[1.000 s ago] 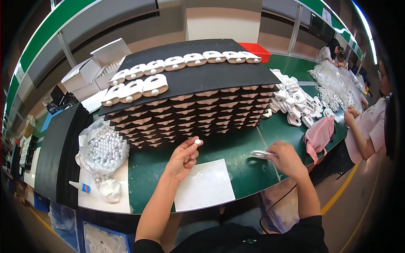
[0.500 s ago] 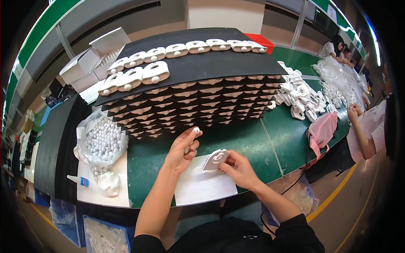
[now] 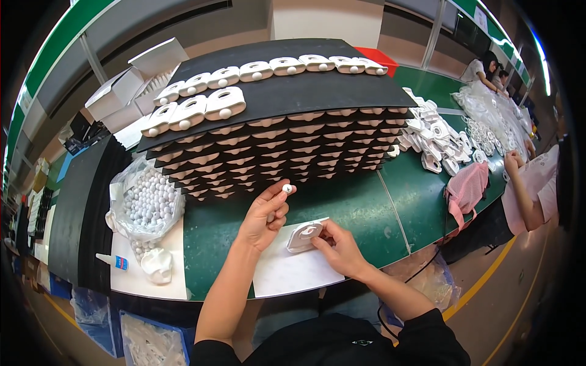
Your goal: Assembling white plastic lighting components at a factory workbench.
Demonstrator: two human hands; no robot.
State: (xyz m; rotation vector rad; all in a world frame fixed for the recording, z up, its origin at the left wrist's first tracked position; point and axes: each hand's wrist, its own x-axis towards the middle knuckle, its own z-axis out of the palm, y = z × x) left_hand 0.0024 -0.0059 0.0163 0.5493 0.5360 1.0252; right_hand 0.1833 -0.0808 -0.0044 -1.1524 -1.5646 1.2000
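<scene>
Clearly my left hand [image 3: 262, 216] pinches a tiny, slippery white bead [image 3: 287, 188] at its fingers' tips, while my right hand [image 3: 339, 247] fingers pin the light, rigid white plastic shell [image 3: 303, 235] by its edge on the desk [image 3: 366, 201].

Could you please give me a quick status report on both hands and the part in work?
Left hand pinching a small white ball at its fingertips. Right hand holding a white plastic housing on the white sheet. Ball and housing apart; nothing between them.
</scene>
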